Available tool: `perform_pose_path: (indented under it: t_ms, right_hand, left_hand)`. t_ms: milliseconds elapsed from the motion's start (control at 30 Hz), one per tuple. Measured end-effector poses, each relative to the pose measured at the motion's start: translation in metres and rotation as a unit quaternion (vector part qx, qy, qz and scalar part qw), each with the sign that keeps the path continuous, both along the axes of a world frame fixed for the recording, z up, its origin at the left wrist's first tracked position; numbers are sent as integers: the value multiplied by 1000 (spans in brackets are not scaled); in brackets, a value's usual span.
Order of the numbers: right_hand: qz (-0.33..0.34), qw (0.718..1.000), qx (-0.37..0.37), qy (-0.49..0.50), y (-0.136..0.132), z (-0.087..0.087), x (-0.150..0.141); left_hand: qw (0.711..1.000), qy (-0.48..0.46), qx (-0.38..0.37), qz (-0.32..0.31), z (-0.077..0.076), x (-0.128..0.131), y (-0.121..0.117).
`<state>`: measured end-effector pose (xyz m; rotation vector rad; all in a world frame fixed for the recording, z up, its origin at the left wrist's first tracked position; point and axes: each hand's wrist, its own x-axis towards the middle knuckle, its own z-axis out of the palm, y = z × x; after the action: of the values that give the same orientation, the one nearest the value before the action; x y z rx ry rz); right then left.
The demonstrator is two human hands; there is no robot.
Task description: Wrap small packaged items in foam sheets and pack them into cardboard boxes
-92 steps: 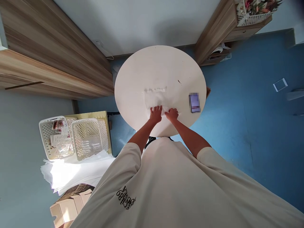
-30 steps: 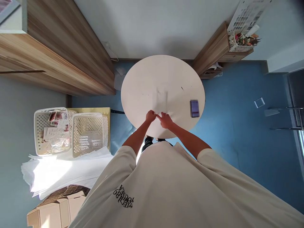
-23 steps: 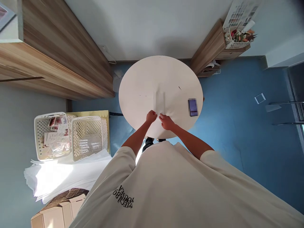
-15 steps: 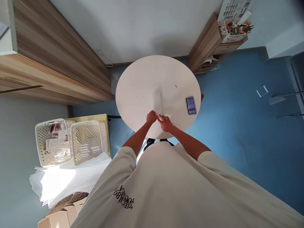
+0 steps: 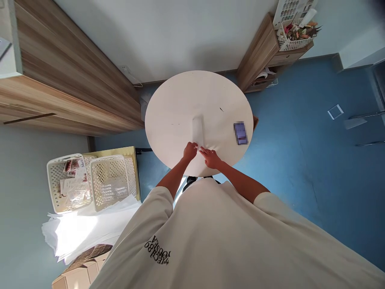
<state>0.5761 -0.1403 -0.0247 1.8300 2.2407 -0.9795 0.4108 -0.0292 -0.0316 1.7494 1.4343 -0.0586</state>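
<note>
A long, narrow white packet [image 5: 197, 130], perhaps folded paper or a thin sleeve, lies on the round white table [image 5: 180, 92] and points away from me. My left hand [image 5: 190, 151] is closed at its near end, fingertips pinched on the left corner. From the right, my right hand [image 5: 211, 158] reaches to the same end, its fingers held together against the edge. The fingertips of both hands almost meet, and they partly cover that end. Further right on the table lies a purple rectangular object [image 5: 240, 133], blurred out.
Two white perforated baskets [image 5: 94, 176] stand at the lower left, one with printed packets, one with clear plastic items. White sheets [image 5: 87, 226] lie below them. A wooden cabinet [image 5: 78, 76] borders the left. A low wooden unit [image 5: 261, 52] behind carries a basket of dried flowers [image 5: 297, 36].
Both hands stay at the packet's near end, with only slight finger movement. The whole view has shifted a little; the packet lies nearly as before.
</note>
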Motion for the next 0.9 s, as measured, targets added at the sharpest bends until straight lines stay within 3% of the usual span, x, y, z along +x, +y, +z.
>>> perform_pose_path:
  t_ms: [167, 333, 533, 700, 900]
  right_hand:
    - [-41, 999, 3, 29, 6, 9, 0]
    - [-76, 997, 13, 11, 18, 15, 2]
    - [-37, 999, 4, 0, 26, -8, 1]
    - [-78, 996, 6, 47, 21, -30, -5]
    - [-73, 994, 34, 80, 1, -36, -5]
  left_hand:
    - [990, 27, 97, -103, 1, -5, -8]
    - [984, 14, 120, -129, -4, -13, -9]
    - [982, 1, 101, -161, -12, -19, -7]
    - [981, -5, 98, -165, -16, -18, -7]
    - [971, 5, 104, -215, -16, -30, -27]
